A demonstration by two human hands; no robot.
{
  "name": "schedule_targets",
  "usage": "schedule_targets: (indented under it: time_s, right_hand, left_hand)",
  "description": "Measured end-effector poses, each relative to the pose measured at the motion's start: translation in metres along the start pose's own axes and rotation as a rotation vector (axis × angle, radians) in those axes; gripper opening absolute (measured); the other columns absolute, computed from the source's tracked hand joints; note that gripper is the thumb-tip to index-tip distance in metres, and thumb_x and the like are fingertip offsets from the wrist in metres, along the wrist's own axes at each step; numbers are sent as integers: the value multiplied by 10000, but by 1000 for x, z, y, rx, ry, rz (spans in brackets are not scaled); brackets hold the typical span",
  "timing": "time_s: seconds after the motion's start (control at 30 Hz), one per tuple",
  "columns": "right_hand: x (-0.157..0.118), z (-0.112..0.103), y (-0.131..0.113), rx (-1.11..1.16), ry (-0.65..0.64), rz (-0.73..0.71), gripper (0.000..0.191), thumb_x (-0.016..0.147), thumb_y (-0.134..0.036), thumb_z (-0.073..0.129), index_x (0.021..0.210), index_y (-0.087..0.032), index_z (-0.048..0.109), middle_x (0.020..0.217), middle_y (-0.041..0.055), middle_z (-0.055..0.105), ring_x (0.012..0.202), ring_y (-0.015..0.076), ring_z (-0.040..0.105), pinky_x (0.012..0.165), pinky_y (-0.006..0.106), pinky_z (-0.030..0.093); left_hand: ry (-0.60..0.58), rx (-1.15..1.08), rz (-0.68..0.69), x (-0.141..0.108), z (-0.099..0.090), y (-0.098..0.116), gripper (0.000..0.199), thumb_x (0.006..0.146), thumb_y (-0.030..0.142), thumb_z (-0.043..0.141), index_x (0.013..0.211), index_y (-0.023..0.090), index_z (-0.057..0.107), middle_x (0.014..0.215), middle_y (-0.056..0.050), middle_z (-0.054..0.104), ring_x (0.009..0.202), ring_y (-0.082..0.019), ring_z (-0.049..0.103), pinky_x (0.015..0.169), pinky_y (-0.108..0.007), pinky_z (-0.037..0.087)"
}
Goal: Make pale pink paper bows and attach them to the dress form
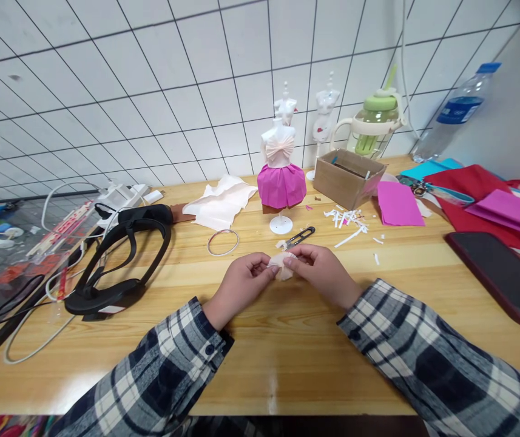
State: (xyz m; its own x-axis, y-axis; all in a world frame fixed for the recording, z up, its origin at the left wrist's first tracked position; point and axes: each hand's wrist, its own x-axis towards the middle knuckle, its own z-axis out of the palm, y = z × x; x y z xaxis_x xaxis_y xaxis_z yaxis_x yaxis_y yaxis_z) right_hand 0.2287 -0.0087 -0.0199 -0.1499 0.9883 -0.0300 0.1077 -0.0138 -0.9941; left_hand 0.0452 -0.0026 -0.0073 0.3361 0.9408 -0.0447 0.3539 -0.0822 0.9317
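Between my two hands is a small piece of pale pink crepe paper [282,262], pinched from both sides above the table. My left hand [246,279] closes thumb and fingers on its left edge. On the right edge, my right hand [321,270] grips it the same way. Just behind the fingers lie thread snips [302,237] with dark handles, a pale scrap by their tip. Farther back stands a small white dress form [278,142] wearing a magenta paper skirt [281,185] and a pale pink bow [280,149].
A larger pale paper sheet [221,199] and a bangle [223,242] lie left of the dress form. Paper scraps [346,220], a cardboard box [348,182], magenta paper [400,203] and a phone [505,276] are rightward. A black headset strap [123,261] sits left.
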Motion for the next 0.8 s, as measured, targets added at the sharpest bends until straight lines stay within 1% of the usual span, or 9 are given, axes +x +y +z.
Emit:
schedule_targets:
  time_s: [0.07, 0.13, 0.2, 0.3, 0.4, 0.47, 0.57, 0.7, 0.8]
  right_hand:
    - [0, 0, 1, 17, 29, 14, 284, 735, -423, 678, 867, -173, 691, 781, 22, 691, 670, 152, 598, 604, 265, 479]
    - [0, 1, 3, 67, 39, 44, 304, 730, -446, 688, 871, -177, 693, 761, 17, 676, 605, 129, 556, 540, 248, 452]
    - [0, 2, 4, 143, 37, 67, 316, 729, -462, 697, 869, -179, 687, 743, 10, 658, 565, 109, 518, 506, 233, 435]
    - [0, 4, 4, 211, 30, 70, 324, 719, -469, 716, 861, -179, 680, 717, -1, 636, 545, 96, 498, 498, 225, 433]
    - [-1, 6, 2, 220, 33, 64, 331, 707, -472, 728, 844, -176, 672, 709, -3, 639, 534, 94, 501, 491, 228, 434]
    - [-2, 7, 1, 229, 27, 73, 336, 706, -469, 729, 848, -171, 665, 699, -4, 643, 526, 95, 510, 496, 233, 443]
    - [-3, 9, 1, 230, 4, 81, 326, 725, -459, 712, 866, -170, 660, 661, -14, 630, 505, 95, 514, 485, 235, 444]
    - [-4, 8, 3, 158, 18, 45, 287, 751, -438, 687, 871, -178, 675, 687, -8, 636, 534, 102, 521, 447, 217, 426]
    - [-3, 6, 5, 113, 38, 45, 267, 759, -424, 678, 859, -177, 674, 684, -6, 629, 544, 104, 514, 438, 211, 423]
  left_hand:
    - [28, -89, -6, 2, -1, -2, 278, 777, 401, 678, 902, 156, 640, 770, -14, 642, 700, -136, 563, 652, -238, 433]
    - [38, -172, -12, 3, -2, -2, 353, 757, 394, 711, 1004, 160, 616, 840, -23, 651, 771, -145, 588, 700, -244, 453]
    - [2, -210, -37, 2, -1, 0, 348, 750, 399, 723, 977, 157, 616, 877, -34, 664, 813, -156, 603, 736, -257, 464]
    - [-61, -228, -80, 1, 1, 5, 303, 763, 414, 713, 901, 153, 645, 921, -52, 696, 857, -179, 624, 790, -288, 472]
    - [-93, -326, -98, 0, 3, 6, 316, 758, 387, 729, 962, 155, 667, 1007, -71, 712, 942, -200, 637, 863, -314, 469]
    - [-104, -392, -113, 0, 5, 3, 332, 740, 361, 754, 985, 154, 668, 1003, -70, 716, 928, -192, 646, 855, -306, 471]
    - [-100, -446, -136, 2, 7, -2, 331, 710, 334, 786, 962, 158, 664, 907, -39, 717, 830, -156, 647, 792, -271, 470]
    - [-114, -438, -169, 2, 6, -4, 290, 694, 314, 800, 885, 147, 660, 836, -13, 690, 747, -113, 613, 721, -232, 448]
    - [-126, -405, -194, 1, 4, -1, 293, 684, 313, 802, 876, 145, 657, 835, -15, 684, 740, -114, 603, 705, -234, 442]
